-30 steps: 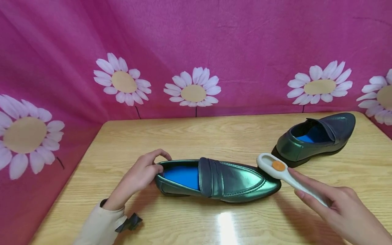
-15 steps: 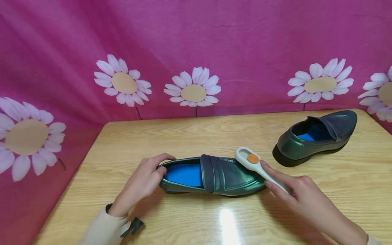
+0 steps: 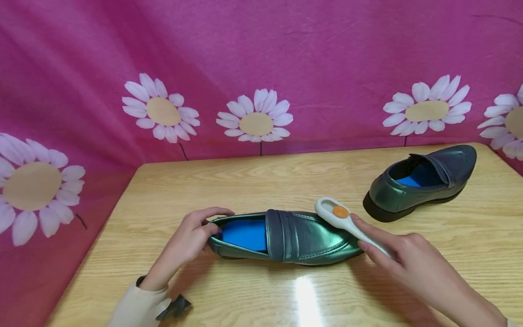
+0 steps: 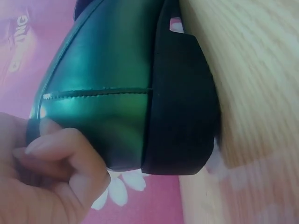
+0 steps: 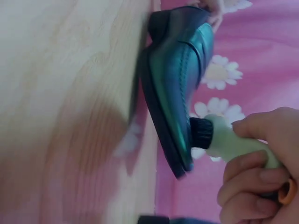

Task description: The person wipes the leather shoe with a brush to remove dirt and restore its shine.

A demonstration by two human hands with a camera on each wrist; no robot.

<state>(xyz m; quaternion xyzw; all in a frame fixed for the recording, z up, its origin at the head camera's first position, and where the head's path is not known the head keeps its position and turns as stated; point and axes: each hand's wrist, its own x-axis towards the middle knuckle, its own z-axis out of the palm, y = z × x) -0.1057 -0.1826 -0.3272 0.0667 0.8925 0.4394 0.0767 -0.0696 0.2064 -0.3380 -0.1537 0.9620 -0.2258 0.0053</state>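
A shiny green loafer [image 3: 318, 236] with a blue insole lies sideways on the table, its toe to the right. At its heel, my left hand [image 3: 184, 240] pinches the rim of the opening, thumb inside; the left wrist view shows the curled fingers by the heel's back [image 4: 117, 121]. My right hand [image 3: 416, 261] grips the handle of a white shoe brush [image 3: 347, 223] with an orange button. In the right wrist view, the brush's dark bristles [image 5: 202, 133] touch the upper near the toe.
The matching loafer [image 3: 416, 186] stands at the back right of the wooden table [image 3: 245, 181]. Behind the table hangs a pink cloth [image 3: 335, 68] with daisies. A dark strap end [image 3: 175, 307] sticks out at my left cuff.
My right hand has carried the brush left from the toe tip onto the upper, then slightly back right. My left hand keeps its hold on the heel, and the loafer has shifted only slightly.
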